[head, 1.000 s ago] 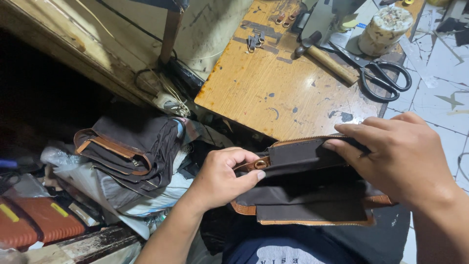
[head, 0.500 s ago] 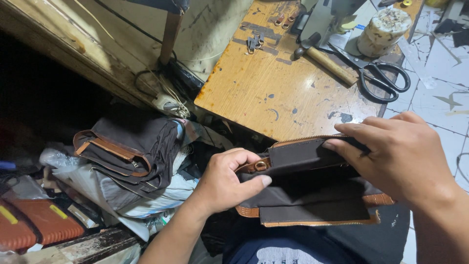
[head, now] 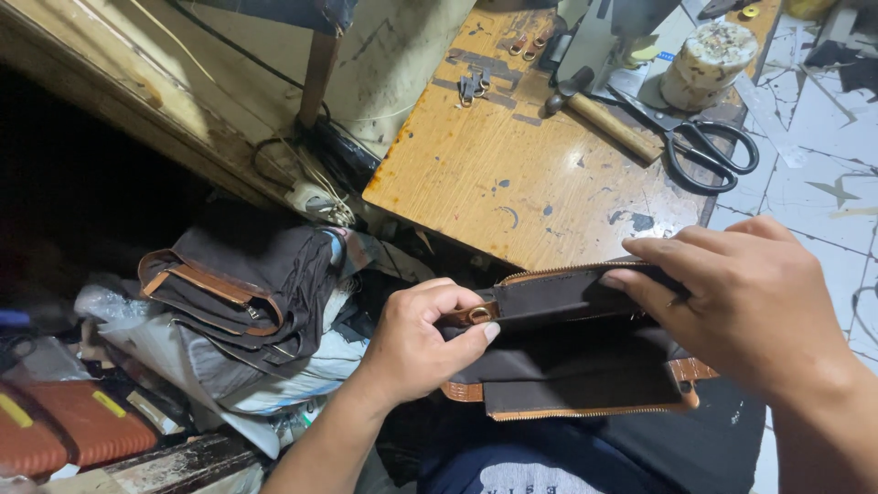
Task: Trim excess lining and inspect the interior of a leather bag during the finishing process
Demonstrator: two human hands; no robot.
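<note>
Currently: both hands on a dark bag with tan trim, working at its strap ring.

Head view: left hand [head: 416, 343] is closed in a pinch on the brass ring [head: 477, 314] and tan tab at the bag's left end; right hand [head: 745, 297] grips the bag [head: 576, 352] from the top right edge, fingers curled over the zip line, steadying it. Bag sits near, over the lap, just below the near edge of the wooden table [head: 512, 174]. Judgement: step in hand looks like checking or fitting the ring hardware; any next move calls for keeping the right-hand grip firm while the left works the ring. Far right on the table: black scissors [head: 709, 151], a hammer [head: 604, 114]. Left, well apart: a pile of similar bags [head: 242, 279].
</note>
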